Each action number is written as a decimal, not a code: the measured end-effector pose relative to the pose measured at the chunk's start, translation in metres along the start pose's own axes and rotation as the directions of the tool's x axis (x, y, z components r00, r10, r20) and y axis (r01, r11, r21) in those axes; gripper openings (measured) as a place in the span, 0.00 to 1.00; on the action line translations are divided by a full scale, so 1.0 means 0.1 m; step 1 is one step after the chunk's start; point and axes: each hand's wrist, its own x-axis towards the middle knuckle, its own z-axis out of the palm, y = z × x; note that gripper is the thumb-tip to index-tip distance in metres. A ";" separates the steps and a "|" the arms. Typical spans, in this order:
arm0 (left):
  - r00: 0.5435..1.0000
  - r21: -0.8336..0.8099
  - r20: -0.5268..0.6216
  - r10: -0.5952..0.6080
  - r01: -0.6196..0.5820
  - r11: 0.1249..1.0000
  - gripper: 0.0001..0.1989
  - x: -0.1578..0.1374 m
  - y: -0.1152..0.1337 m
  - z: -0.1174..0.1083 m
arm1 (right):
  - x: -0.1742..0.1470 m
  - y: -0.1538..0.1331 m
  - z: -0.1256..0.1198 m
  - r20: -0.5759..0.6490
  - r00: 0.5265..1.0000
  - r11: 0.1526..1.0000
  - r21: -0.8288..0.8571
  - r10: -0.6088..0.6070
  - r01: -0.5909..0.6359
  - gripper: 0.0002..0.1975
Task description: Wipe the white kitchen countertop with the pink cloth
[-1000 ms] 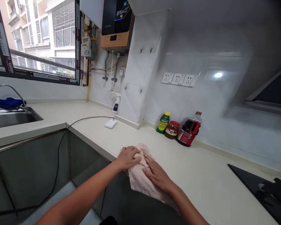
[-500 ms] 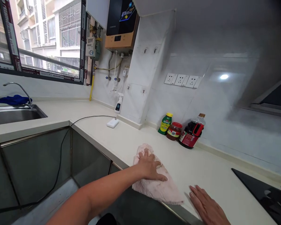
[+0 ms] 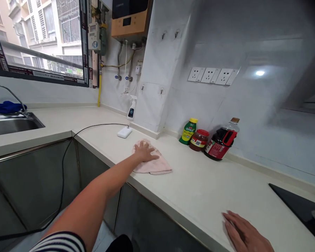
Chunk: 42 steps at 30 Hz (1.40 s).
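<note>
Left hand [image 3: 145,153] lies on the pink cloth [image 3: 161,166], fingers spread wide; right of it, right hand [image 3: 248,232], fingers extended, close together.

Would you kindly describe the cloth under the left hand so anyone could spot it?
Find the pale counter, then the white box on it. Nearer the front edge, the cloth lies under the left hand: pink, unlike the blue cloth by the sink.
</note>
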 end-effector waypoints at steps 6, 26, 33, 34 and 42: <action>0.989 0.056 -0.042 -0.139 0.142 0.988 0.42 -0.30 -0.67 -0.22 | -0.04 -0.09 -0.01 0.015 1.000 0.999 -0.030 -0.017 0.017 0.38; 0.992 0.094 -0.041 0.116 -0.111 0.989 0.46 -1.15 0.52 0.06 | -0.05 -0.17 0.08 -0.162 0.981 0.993 0.031 -0.109 0.116 0.29; 0.858 -0.107 0.028 0.513 -0.508 0.855 0.47 -1.49 1.86 0.44 | -0.03 -0.01 0.09 -0.150 0.980 0.963 0.217 -0.128 0.159 0.27; 0.842 -0.114 0.029 0.539 -0.533 0.838 0.45 -1.51 1.91 0.46 | -0.02 0.01 0.09 -0.139 0.982 0.966 0.206 -0.128 0.155 0.27; 0.905 -0.057 0.010 0.426 -0.425 0.903 0.39 -1.33 1.11 0.24 | -0.01 0.00 0.06 -0.029 0.998 0.995 0.083 -0.048 0.050 0.31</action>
